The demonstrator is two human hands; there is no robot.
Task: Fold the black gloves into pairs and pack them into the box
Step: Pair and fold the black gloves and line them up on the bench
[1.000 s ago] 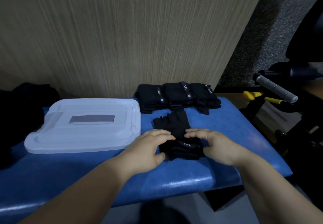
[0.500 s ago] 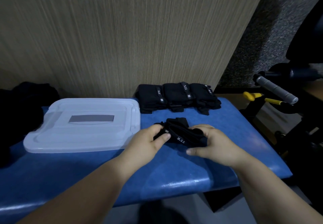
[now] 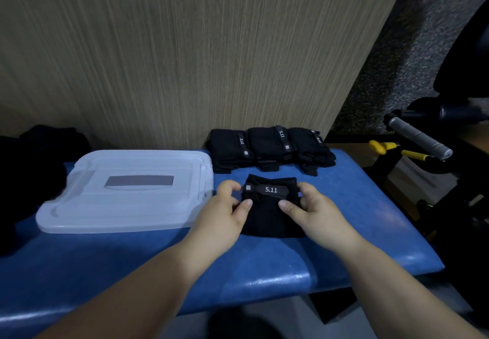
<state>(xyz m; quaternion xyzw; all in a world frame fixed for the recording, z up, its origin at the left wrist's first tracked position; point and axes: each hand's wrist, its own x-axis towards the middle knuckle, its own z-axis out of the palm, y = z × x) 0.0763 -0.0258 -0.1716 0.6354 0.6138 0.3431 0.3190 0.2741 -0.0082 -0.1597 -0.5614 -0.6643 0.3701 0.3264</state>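
A folded black glove pair (image 3: 270,217) lies on the blue padded bench (image 3: 357,206), its strap marked "5.11" facing up. My left hand (image 3: 225,211) pinches the left end of that pair, thumb on top. My right hand (image 3: 312,211) pinches the right end the same way. Behind it, three folded black glove pairs (image 3: 270,148) sit in a row against the wooden wall. The white plastic box (image 3: 127,190) stands to the left with its lid on.
A dark heap of black fabric (image 3: 34,166) lies at the far left of the bench. To the right, off the bench, stand a grey-handled bar (image 3: 418,137), yellow-handled tools (image 3: 397,148) and black equipment. The wooden wall panel (image 3: 185,47) closes the back.
The glove pair was spread flat under both hands; it has been folded over on itself and turned, so the "5.11" strap now faces up between my thumbs.
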